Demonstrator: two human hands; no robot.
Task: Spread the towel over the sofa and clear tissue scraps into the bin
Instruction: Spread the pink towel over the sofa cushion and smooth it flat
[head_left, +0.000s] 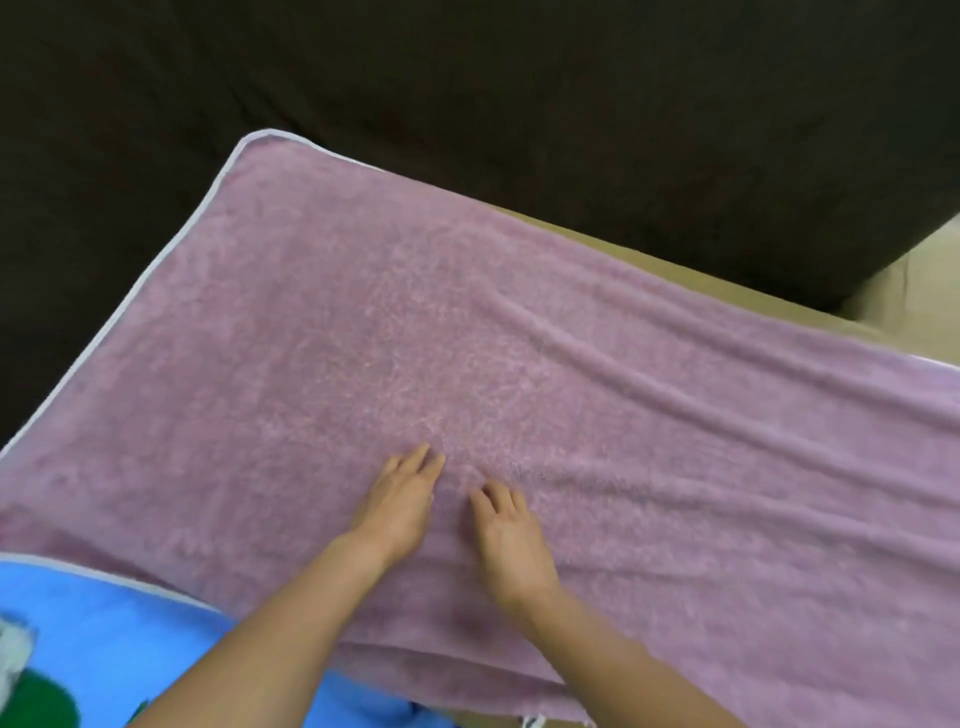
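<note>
Head view: I see left hand (400, 501) and right hand (511, 543) resting flat, fingers straight, on the pink towel (519, 322), dark sofa (467, 93) beyond

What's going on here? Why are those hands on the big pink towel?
A person is spreading a pink-purple towel over a dark brown sofa. The left hand and the right hand lie side by side on the towel near its front edge, fingers straight, pressing it flat. The left part of the towel looks smooth, but long creases run across the right part. No bin shows in this view.
</note>
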